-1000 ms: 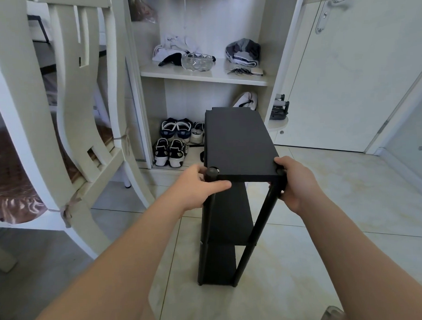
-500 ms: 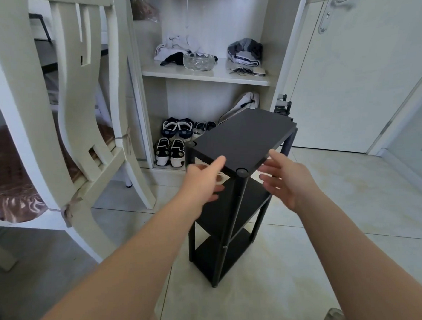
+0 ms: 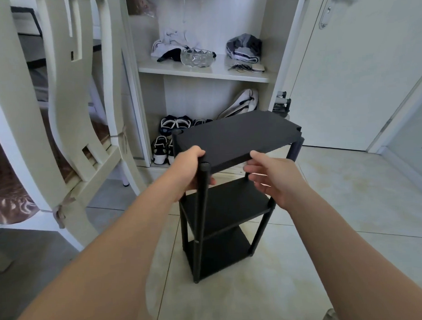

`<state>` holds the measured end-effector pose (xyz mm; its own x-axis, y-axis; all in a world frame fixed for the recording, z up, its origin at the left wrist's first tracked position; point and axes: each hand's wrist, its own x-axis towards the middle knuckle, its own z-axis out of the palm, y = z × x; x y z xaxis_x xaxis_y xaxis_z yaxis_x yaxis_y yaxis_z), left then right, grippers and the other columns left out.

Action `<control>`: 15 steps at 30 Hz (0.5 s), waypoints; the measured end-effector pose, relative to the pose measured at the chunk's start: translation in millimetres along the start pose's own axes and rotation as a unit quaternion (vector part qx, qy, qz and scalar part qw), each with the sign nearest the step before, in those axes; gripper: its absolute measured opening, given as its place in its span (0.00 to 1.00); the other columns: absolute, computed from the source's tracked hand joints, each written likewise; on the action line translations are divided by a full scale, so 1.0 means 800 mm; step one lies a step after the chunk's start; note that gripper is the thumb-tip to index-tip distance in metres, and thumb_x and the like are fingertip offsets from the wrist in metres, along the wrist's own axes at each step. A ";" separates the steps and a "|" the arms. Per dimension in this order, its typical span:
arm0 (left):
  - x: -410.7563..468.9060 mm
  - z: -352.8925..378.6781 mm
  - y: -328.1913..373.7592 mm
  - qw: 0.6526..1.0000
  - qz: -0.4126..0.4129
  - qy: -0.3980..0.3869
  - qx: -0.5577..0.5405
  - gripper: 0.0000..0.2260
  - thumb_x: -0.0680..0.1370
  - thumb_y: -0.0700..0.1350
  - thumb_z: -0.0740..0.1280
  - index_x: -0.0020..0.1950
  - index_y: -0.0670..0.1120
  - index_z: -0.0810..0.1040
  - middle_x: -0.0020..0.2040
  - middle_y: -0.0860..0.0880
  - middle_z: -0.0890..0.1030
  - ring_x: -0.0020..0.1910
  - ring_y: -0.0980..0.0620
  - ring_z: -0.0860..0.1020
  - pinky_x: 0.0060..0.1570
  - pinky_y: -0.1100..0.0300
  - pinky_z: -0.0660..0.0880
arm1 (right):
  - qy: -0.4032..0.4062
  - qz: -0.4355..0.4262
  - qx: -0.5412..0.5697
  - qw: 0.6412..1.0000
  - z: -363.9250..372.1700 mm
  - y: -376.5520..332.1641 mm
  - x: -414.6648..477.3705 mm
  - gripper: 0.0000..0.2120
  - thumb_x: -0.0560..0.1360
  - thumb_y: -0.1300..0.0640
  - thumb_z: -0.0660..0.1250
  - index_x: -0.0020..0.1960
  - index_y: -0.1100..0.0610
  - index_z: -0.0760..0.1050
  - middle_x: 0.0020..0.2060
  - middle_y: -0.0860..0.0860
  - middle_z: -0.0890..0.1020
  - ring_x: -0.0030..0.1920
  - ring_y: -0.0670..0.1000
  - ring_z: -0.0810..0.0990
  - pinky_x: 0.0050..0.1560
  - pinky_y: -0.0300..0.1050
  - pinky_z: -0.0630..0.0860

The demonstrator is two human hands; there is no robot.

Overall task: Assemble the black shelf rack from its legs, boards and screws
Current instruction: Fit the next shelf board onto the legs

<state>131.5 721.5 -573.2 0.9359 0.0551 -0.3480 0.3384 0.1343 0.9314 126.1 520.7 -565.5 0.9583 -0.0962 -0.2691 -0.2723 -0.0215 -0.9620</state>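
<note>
The black shelf rack (image 3: 235,137) stands upright on the tiled floor in front of me, with three boards and round black legs. Its long side faces me at a slant. My left hand (image 3: 188,170) grips the near left corner of the top board, fingers wrapped behind the front leg (image 3: 202,215). My right hand (image 3: 270,179) is at the top board's front edge, thumb touching it and fingers spread apart below it. The far right leg (image 3: 297,148) shows under the top board's notched corner. No loose screws are in sight.
A cream chair (image 3: 67,121) with a cushioned seat stands close on the left. Behind the rack is an open cabinet (image 3: 207,73) with a glass bowl (image 3: 196,58), clothes and shoes (image 3: 166,140). A white door (image 3: 359,66) is at the right. Bare tile floor (image 3: 338,203) lies to the right.
The rack has been turned on the floor from end-on to nearly broadside. Both hands let go during the turn; now the left grips the near corner and the right touches the front edge.
</note>
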 end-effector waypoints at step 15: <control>0.013 -0.047 -0.002 0.983 0.107 0.146 0.019 0.07 0.79 0.51 0.67 0.45 0.49 0.80 0.43 0.50 0.83 0.44 0.48 0.82 0.43 0.55 0.77 | 0.094 -0.068 -0.010 0.993 -0.052 0.003 0.026 0.14 0.79 0.42 0.65 0.48 0.52 0.79 0.35 0.48 0.83 0.42 0.50 0.82 0.47 0.46 0.70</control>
<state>136.9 758.6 -582.5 0.9201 0.3599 -0.1545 0.1456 0.0520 0.9880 141.6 477.2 -571.6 0.9539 -0.2742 -0.1217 -0.1449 -0.0660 -0.9872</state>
